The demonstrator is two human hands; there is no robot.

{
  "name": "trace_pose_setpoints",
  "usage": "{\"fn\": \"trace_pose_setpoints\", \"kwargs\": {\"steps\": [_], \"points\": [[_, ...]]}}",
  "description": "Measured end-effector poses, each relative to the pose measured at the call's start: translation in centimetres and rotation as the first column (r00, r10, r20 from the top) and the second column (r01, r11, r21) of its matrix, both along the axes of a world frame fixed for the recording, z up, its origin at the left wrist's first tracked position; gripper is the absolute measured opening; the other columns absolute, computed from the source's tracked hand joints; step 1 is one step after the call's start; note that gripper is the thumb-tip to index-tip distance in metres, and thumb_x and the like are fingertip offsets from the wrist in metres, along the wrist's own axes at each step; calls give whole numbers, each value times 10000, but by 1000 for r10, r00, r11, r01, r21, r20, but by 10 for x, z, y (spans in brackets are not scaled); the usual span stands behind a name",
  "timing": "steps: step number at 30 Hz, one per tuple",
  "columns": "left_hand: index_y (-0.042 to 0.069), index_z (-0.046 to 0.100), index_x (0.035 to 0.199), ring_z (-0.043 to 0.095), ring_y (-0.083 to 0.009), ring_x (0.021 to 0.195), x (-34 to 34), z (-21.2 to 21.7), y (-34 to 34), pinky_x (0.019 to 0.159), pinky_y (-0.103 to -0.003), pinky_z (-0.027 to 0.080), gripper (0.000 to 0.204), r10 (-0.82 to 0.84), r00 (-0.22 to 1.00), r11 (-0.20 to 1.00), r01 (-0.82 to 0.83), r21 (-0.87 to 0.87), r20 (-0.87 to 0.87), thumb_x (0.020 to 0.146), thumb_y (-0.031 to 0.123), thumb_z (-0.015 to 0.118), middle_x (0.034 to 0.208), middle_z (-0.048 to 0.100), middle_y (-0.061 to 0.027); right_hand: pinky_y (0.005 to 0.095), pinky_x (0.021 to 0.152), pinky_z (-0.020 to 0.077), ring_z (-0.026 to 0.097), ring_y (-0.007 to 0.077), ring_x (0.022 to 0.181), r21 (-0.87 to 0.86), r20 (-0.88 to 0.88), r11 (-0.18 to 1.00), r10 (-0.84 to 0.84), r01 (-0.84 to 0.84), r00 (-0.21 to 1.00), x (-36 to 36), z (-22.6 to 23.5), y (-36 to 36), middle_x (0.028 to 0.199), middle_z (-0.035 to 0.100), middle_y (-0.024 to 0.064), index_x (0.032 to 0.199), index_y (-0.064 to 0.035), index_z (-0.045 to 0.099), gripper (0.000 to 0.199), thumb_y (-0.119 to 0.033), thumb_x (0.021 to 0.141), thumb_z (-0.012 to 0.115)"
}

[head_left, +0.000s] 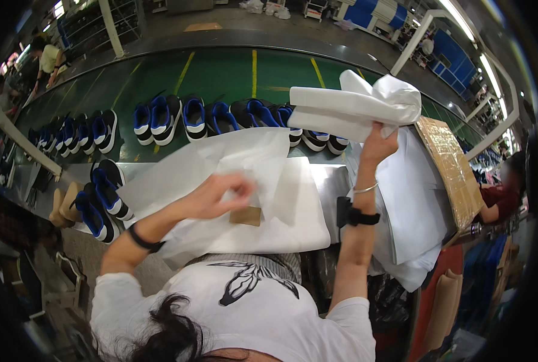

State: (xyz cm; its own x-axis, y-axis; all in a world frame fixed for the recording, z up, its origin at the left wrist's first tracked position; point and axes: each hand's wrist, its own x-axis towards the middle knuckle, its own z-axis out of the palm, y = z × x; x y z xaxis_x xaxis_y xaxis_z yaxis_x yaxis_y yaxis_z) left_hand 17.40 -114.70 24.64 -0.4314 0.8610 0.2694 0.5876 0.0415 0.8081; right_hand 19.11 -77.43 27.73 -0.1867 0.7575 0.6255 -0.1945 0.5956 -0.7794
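Observation:
My right hand (380, 145) is raised at the right and closed around a bundle of folded white paper (356, 105), crumpled at its right end. My left hand (223, 194) is over the stack of white paper sheets (296, 208) in front of me. Its fingers look curled but are smeared by motion, so whether they grip anything is not visible. A thin loose sheet (178, 172) spreads at a slant across the stack, behind and beside the left hand. Just below that hand, a small brown rectangular piece (245, 216) lies on the paper.
Behind the paper, black, white and blue shoes (194, 117) line a green conveyor belt (220, 72) with yellow stripes. A shoe pair (95, 211) and beige shoe-shaped forms (70, 202) sit at the left. More white sheets (410, 193) lie by a taped cardboard box (450, 172) at the right. A person (504, 193) stands beyond it.

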Motion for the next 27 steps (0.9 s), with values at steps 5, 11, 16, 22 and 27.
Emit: {"fn": "trace_pose_setpoints", "kwargs": {"steps": [5, 11, 16, 22, 27], "points": [[64, 409, 1332, 553, -203, 1120, -39, -33, 129, 902, -350, 508, 535, -127, 566, 842, -373, 390, 814, 864, 111, 663, 1269, 503, -86, 396, 828, 492, 632, 394, 970, 577, -71, 816, 79, -23, 994, 4, -12, -109, 1044, 652, 225, 1045, 36, 648, 333, -78, 736, 698], [86, 523, 1199, 568, -165, 1089, -50, -37, 177, 935, -319, 485, 392, -423, 322, 731, -431, 529, 847, 857, 187, 686, 1206, 562, -56, 353, 828, 491, 643, 278, 932, -447, -266, 705, 483, -550, 835, 21, -57, -133, 1010, 654, 175, 1100, 64, 613, 330, -141, 848, 667], [78, 552, 1170, 570, -176, 1090, -47, -38, 182, 935, -326, 480, 304, -228, 516, 696, -506, 509, 826, 898, 192, 626, 1189, 578, -68, 362, 886, 465, 570, 269, 1070, -237, 51, 880, 434, -412, 899, 48, -78, -116, 1241, 535, 184, 1314, 64, 416, 550, -269, 914, 592], [54, 594, 1141, 604, -205, 992, -17, -47, 176, 867, -340, 475, 328, 147, 928, 762, -327, 559, 343, 828, 140, 648, 1072, 631, -66, 397, 999, 401, 493, 302, 1195, 659, 477, 684, -57, -313, 877, 50, -35, -117, 1341, 460, 152, 1434, 23, 226, 974, -386, 745, 779], [58, 552, 1223, 569, -183, 1033, -42, -12, 155, 919, -328, 451, 568, -79, 975, 953, 13, 304, 208, 715, 129, 795, 1115, 609, -68, 325, 931, 459, 568, 182, 1077, -312, 350, 527, 837, -790, 420, 45, -60, -82, 1173, 597, 100, 1265, 41, 478, 849, -211, 573, 900]]}}
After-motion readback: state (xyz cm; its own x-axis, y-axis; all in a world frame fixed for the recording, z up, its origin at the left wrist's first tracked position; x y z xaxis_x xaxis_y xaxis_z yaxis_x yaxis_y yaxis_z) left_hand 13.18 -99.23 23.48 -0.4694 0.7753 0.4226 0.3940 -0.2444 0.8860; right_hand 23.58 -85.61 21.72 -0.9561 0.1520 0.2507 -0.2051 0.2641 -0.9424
